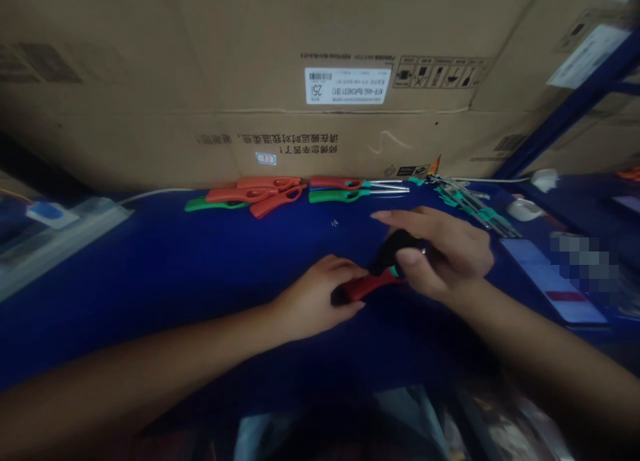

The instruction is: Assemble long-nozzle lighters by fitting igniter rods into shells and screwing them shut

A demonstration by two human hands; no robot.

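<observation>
My left hand (pixel 315 301) is closed around the butt end of a red stick lighter (pixel 373 285), which lies low over the blue tabletop with a bit of green at its front. In my right hand (pixel 445 251) is a black tool (pixel 393 251), gripped between thumb and fingers just above the lighter; its exact kind is hard to make out. The lighter's front end is hidden behind my right thumb. Beyond my hands, orange lighter handles (pixel 240 194) lie in a pile, beside a red lighter (pixel 333 182) and a green lighter (pixel 333 196) with metal tubes.
A large cardboard box (pixel 200 114) stands along the back of the blue tabletop (pixel 200 261). Metal tubes with green parts (pixel 475 207) lie at the right, near a phone-like slab (pixel 555 281). Tiny metal bits (pixel 335 223) sit mid-table. A white power strip (pixel 65 234) is at left.
</observation>
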